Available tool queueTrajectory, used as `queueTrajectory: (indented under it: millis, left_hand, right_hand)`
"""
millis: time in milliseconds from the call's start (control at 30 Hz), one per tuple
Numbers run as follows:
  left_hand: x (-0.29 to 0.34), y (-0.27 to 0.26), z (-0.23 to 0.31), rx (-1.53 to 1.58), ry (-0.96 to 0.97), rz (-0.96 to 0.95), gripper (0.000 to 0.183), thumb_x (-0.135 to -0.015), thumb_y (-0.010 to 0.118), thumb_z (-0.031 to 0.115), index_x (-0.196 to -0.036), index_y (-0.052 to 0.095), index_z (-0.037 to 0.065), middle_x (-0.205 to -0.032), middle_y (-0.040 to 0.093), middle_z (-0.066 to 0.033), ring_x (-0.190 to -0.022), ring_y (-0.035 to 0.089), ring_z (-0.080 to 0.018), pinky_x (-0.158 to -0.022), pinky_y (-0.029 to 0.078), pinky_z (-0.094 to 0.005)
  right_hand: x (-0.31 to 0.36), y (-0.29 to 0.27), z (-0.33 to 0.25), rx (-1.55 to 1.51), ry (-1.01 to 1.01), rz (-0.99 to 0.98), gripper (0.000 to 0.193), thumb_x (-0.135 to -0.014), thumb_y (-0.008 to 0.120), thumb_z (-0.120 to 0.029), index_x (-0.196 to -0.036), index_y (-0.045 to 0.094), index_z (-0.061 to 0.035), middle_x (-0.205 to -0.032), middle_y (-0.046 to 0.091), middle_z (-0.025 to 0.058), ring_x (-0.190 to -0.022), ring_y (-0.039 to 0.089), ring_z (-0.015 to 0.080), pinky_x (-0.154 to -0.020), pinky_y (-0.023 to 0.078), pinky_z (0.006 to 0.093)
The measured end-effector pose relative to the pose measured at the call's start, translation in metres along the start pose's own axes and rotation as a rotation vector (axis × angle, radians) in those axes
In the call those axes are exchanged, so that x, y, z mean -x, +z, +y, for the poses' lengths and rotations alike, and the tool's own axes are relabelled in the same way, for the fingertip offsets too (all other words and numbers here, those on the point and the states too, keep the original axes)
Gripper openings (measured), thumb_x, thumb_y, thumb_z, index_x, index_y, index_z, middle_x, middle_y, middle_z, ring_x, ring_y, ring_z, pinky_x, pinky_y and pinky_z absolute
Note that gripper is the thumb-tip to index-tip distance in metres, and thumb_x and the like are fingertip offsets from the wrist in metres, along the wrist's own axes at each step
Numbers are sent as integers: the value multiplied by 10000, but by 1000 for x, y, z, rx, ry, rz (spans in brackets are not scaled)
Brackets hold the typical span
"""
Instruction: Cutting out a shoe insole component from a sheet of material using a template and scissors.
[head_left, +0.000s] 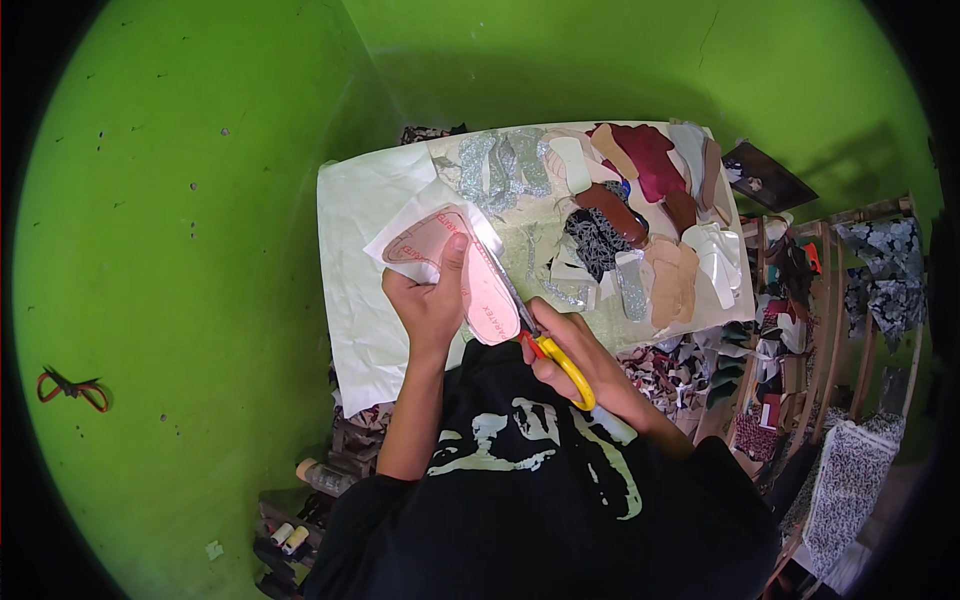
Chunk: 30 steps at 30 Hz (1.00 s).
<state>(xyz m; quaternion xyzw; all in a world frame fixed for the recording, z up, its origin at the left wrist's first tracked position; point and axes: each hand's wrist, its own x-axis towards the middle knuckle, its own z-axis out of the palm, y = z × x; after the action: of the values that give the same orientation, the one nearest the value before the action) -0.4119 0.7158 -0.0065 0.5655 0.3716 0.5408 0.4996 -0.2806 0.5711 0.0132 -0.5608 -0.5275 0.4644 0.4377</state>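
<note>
My left hand [428,303] is closed on a pale pink insole [491,308] with red print, its thumb lying across the top. White sheet material [425,200] still surrounds the insole's wide far end, while its near end shows a rounded edge. In my right hand [572,338] is a pair of scissors [568,371] with yellow and red handles. Their blades lie along the insole's right edge, partly hidden, so I cannot tell how far apart they are. Both hands are above the near side of the table.
A large white sheet [355,240] covers the table's left side. Silvery glitter pieces [500,165], brown and maroon cutouts [645,160] and beige sole shapes [672,283] lie at the back and right. Wooden shelving [822,300] with scraps stands right. Another pair of scissors [72,390] hangs on the green wall.
</note>
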Motion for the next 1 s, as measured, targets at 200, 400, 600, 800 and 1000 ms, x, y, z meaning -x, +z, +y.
queueTrajectory:
  millis: [200, 400, 600, 800, 1000]
  left_hand:
    - [0, -2, -4, -16, 28, 32, 200, -889, 735, 66, -1028, 686, -70, -936, 709, -97, -837, 649, -131, -753, 514, -264]
    - [0, 0, -6, 22, 52, 82, 220, -894, 744, 114, -1000, 683, -69, -884, 700, -81, -767, 627, -108, -702, 507, -254]
    - [5, 1, -6, 21, 77, 56, 198, -891, 736, 76, -1007, 679, -75, -914, 706, -91, -806, 641, -124, -734, 512, -263]
    - [10, 7, -4, 88, -47, 114, 183, -915, 716, 120, -992, 665, -38, -881, 687, -76, -740, 629, -102, -644, 506, -249]
    - [13, 9, -1, 217, -172, 50, 197, -935, 686, 123, -1060, 626, -17, -904, 669, -60, -735, 619, -96, -641, 494, -234]
  right_hand:
    - [3, 3, -7, 38, 70, 9, 707, -868, 511, -711, -928, 465, -8, -729, 557, 100, -662, 576, 255, -622, 449, 359]
    - [2, 0, -21, 256, 182, -15, 286, -791, 608, -147, -1000, 459, -20, -810, 562, 145, -795, 517, 331, -758, 420, 412]
    - [0, 4, -13, 239, 106, 16, 318, -780, 623, -101, -1037, 455, -21, -822, 569, 143, -790, 507, 349, -783, 417, 416]
    - [-2, 7, -1, 260, -61, 72, 608, -836, 750, -452, -1057, 438, 21, -729, 521, 213, -625, 510, 448, -580, 421, 453]
    - [-12, 5, -3, 373, -156, 116, 648, -792, 798, -423, -1072, 439, 39, -680, 539, 203, -649, 572, 459, -581, 453, 459]
